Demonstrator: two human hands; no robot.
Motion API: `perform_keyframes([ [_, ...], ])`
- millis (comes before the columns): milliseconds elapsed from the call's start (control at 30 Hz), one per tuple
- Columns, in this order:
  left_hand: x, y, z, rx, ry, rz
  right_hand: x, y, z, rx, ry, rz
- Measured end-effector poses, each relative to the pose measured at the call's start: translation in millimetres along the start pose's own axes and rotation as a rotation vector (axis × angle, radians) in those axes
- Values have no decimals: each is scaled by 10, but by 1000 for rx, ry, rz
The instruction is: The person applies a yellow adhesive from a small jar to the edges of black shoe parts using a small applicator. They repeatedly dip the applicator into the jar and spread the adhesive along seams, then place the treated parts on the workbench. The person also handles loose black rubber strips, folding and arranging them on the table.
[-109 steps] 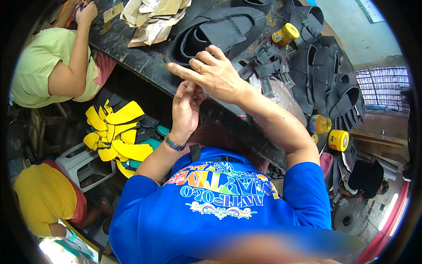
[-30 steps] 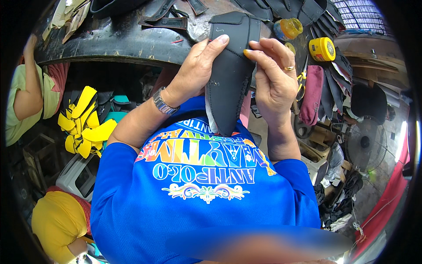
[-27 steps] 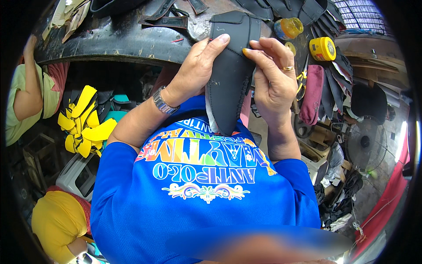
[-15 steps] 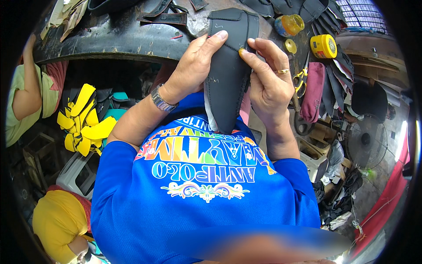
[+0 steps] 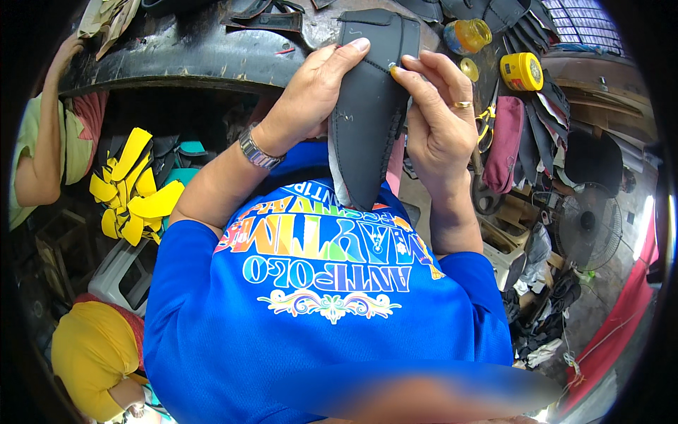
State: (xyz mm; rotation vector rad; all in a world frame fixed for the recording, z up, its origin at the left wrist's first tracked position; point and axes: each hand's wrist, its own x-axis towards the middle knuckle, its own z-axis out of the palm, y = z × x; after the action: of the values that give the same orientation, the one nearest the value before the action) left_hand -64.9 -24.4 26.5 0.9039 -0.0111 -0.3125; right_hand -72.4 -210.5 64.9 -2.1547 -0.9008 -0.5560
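A long black stitched shoe upper is held up in front of my chest, its narrow end pointing down toward my shirt. My left hand is closed on its left edge, thumb lying on top. By the upper's right edge is my right hand, with its fingers drawn into a pinch. A fingertip of it rests near the stitched seam, with a small pale, shiny spot there. Whether the pinch holds something small, I cannot make out. Short loose thread ends show on the upper's face.
Beyond the upper stands a dark worktable with black straps. To the right are an open glass jar, a yellow tub, yellow-handled scissors, a maroon pouch and a fan. Yellow cut pieces lie left; other people sit there.
The upper has tilted slightly, its lower end rising a little. My right fingers have shifted slightly up and right along its edge. At far left, another person's arm has moved on the table edge.
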Motion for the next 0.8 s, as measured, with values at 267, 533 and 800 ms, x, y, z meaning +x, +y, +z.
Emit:
perform_keyframes([
  [267,-17,-21,-38,34,-17,-3,-60,45,17,-75,-10,-79],
  [533,-22,-45,-38,-5,11,-15,-84,-25,-43,-108,-85,-78],
  [800,-9,-63,-45,-8,32,-23,-95,-37,-69,-128,-112,-117],
])
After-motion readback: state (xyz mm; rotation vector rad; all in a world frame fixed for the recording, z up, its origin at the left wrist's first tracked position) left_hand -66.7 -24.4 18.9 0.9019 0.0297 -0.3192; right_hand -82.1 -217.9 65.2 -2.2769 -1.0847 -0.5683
